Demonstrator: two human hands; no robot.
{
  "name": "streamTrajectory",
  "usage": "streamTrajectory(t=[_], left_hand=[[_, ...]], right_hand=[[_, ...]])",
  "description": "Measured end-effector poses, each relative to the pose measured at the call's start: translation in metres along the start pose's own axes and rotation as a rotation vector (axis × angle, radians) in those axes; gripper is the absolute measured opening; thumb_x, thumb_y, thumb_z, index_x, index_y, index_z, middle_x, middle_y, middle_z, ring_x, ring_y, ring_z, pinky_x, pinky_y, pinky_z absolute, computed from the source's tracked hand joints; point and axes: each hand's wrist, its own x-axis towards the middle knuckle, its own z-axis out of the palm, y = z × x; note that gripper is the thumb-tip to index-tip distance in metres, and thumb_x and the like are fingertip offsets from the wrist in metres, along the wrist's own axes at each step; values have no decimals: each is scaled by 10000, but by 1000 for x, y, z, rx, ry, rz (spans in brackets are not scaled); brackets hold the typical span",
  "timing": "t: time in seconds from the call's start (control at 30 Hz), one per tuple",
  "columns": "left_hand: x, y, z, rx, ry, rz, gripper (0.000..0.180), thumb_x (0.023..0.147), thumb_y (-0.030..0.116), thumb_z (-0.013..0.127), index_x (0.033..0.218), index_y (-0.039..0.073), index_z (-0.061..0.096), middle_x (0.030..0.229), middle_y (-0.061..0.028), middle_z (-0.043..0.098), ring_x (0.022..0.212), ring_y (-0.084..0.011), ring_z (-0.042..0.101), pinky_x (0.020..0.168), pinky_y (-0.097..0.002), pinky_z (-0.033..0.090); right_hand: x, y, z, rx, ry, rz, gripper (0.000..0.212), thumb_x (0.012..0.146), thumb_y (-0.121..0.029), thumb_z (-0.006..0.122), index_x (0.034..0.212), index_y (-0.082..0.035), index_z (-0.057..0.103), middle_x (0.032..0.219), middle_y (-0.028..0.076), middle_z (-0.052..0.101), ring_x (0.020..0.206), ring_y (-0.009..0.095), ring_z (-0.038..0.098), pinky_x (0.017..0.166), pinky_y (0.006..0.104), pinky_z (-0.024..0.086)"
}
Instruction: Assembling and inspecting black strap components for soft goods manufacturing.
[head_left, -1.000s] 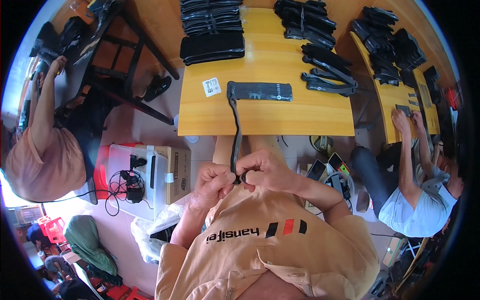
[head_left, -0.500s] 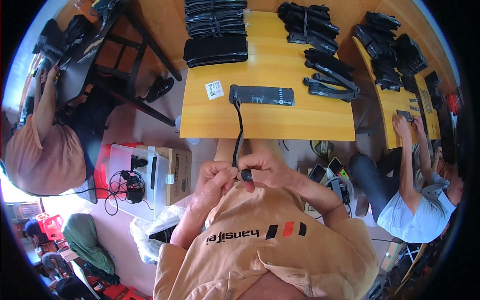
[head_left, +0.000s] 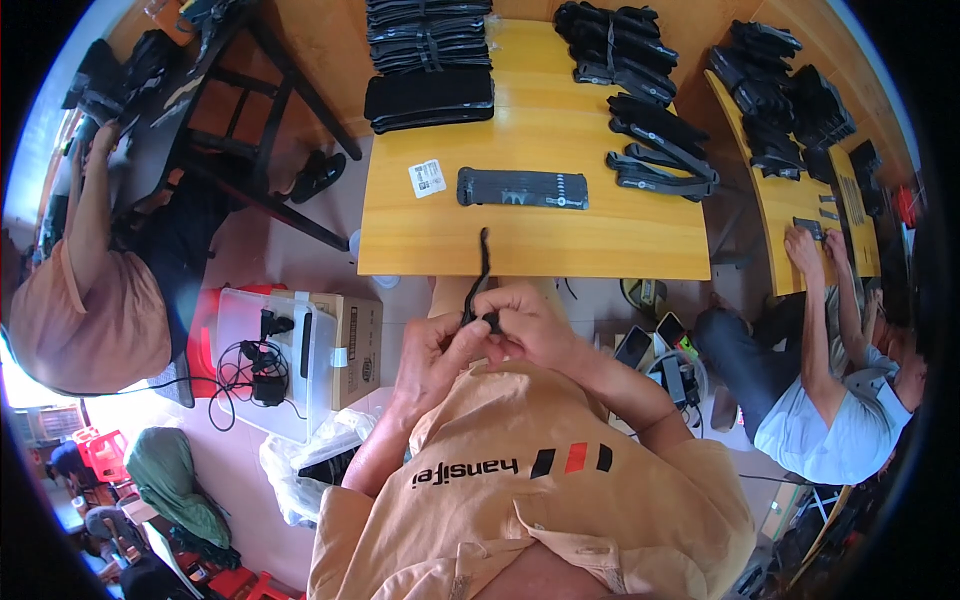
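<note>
Close to my body, just off the table's near edge, my left hand point(head_left: 440, 344) and my right hand point(head_left: 527, 326) meet with fingers pinched together. Between them they hold a narrow black strap point(head_left: 481, 272). Its free end sticks up from the fingers and reaches over the table edge; the rest is bunched and partly hidden in the grip. Beyond, a flat dark grey fabric band point(head_left: 520, 188) with pale marks at its right end lies on the yellow table point(head_left: 430, 242). A small white label point(head_left: 427, 179) rests left of it.
Black folded bands are stacked point(head_left: 429, 98) at the table's far left, with strapped bundles point(head_left: 655, 150) at the right. A clear plastic bin point(head_left: 270, 400) and a cardboard box point(head_left: 356, 340) stand at lower left. Co-workers point(head_left: 835, 400) sit on both sides.
The strap's far end has come off the fabric band and pulled back toward me. My hands have drawn closer together, bunching the strap between them.
</note>
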Motion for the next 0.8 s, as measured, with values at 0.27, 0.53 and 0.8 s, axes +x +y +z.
streamTrajectory(t=[0.27, 0.53, 0.8], left_hand=[[-3, 2, 3, -150, 14, -93, 337, 934, 219, 471, 699, -6, 562, 534, 4, 498, 482, -52, 454, 431, -215, 356], [-4, -1, 5, -172, 36, -167, 379, 937, 239, 453, 639, 15, 523, 514, 6, 466, 449, -55, 418, 403, -211, 317], [-16, -22, -44, -716, 296, -476, 305, 850, 195, 525, 575, 148, 402, 474, 65, 324, 364, -36, 257, 338, -212, 183]], right_hand=[[-1, 8, -6, 156, -60, -27, 220, 889, -122, 462, 695, -25, 501, 563, 8, 484, 443, 32, 408, 407, 172, 292], [-5, 7, -6, -92, -32, -64, 248, 904, -185, 538, 720, -23, 501, 574, -19, 456, 514, 22, 388, 466, 196, 317], [-29, 24, -34, 560, 396, 167, 289, 912, -373, 466, 806, -107, 511, 488, -41, 337, 387, 58, 345, 366, 244, 336]])
